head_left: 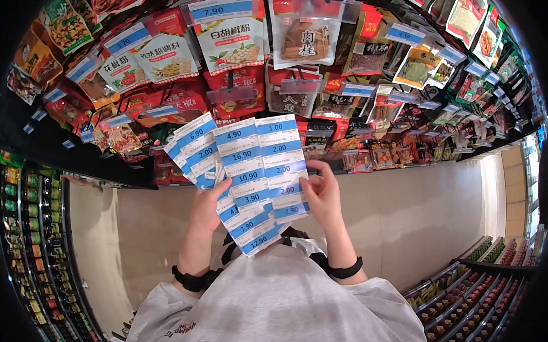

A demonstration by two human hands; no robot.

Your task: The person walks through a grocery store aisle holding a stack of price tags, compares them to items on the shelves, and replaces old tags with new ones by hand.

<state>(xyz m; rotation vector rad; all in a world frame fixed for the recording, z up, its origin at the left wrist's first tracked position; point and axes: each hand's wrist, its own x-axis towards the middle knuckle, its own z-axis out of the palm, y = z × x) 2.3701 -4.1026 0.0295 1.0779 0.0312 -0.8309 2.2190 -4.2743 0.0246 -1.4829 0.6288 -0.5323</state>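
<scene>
Several sheets of blue-and-white price labels (pixel 241 164) are fanned out in front of my chest, printed with prices such as 4.90, 16.90 and 2.00. My left hand (pixel 209 204) grips them at the lower left, thumb on top. The right-hand sheet (pixel 282 148), with 1.00 at its top and 2.00 below, is pinched at its right edge by my right hand (pixel 321 194). Its lower end overlaps the other sheets. The fingers behind the sheets are hidden.
Hanging spice packets (pixel 232 40) fill the rack ahead, with blue price tags (pixel 224 10) on clear holders. Shelves of packaged goods (pixel 34 223) stand at the left, and more stocked shelves (pixel 475 298) at the lower right. Pale floor tiles (pixel 399 217) lie below.
</scene>
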